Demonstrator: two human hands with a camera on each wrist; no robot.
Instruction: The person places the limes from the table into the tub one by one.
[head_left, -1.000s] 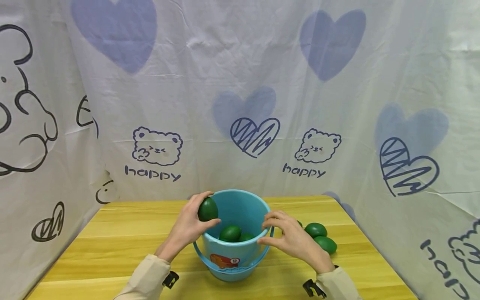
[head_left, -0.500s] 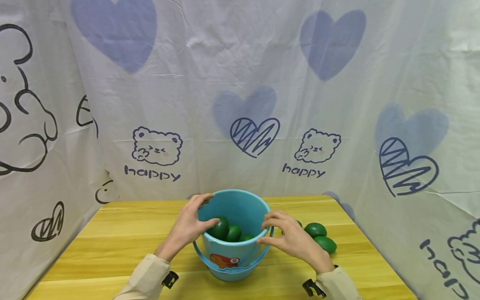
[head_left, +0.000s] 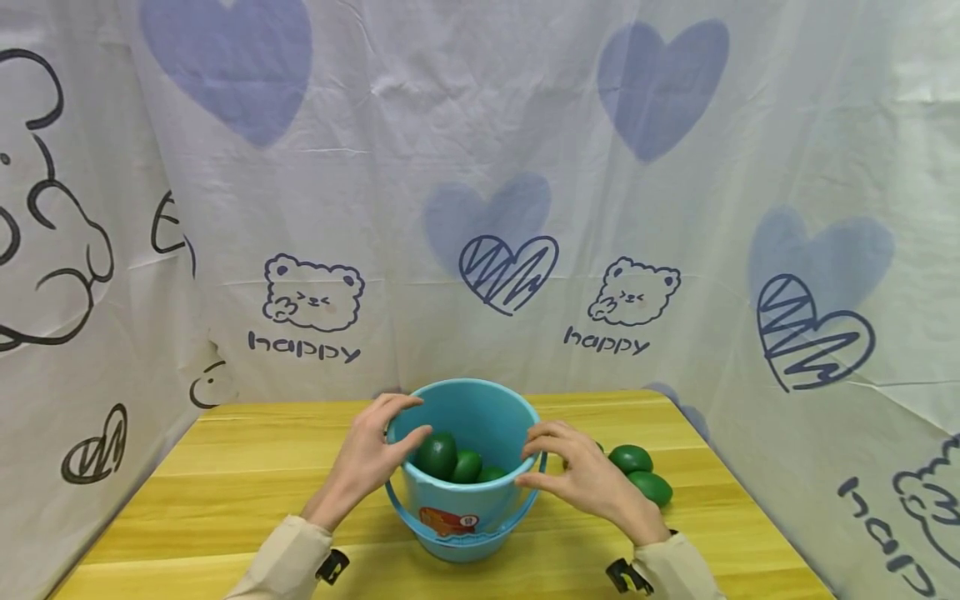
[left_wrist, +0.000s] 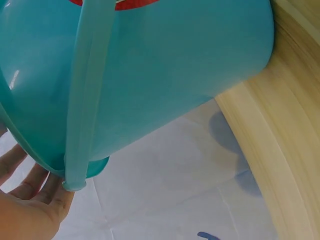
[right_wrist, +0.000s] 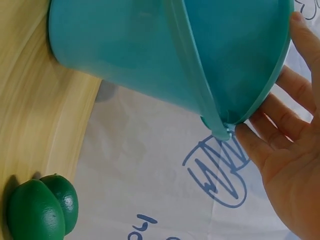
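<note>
Blue plastic bucket [head_left: 467, 467] stands on the wooden table [head_left: 225, 475] between both hands. Left hand [head_left: 369, 457]: fingers spread, loose at the rim, holding nothing. Right hand [head_left: 581, 477]: fingers relaxed against the opposite rim. Risk: uneven push tips bucket, spilling green avocados [head_left: 437, 455].

Counting 1 blue bucket [head_left: 465, 500] standing on 1 yellow wooden table [head_left: 225, 492]. Seeing 3 green avocados in the bucket [head_left: 437, 454]. Seeing 2 more green avocados on the table [head_left: 637, 471] just beside the bucket, with a bit of green peeking out behind the right hand [head_left: 585, 483], too hidden to count. Counting 2 hands, with the left hand [head_left: 367, 458] being the other 1. Spotting 2 little bears [head_left: 313, 293] on the white curtain [head_left: 480, 167] behind, and 2 "happy" words right under them.
</note>
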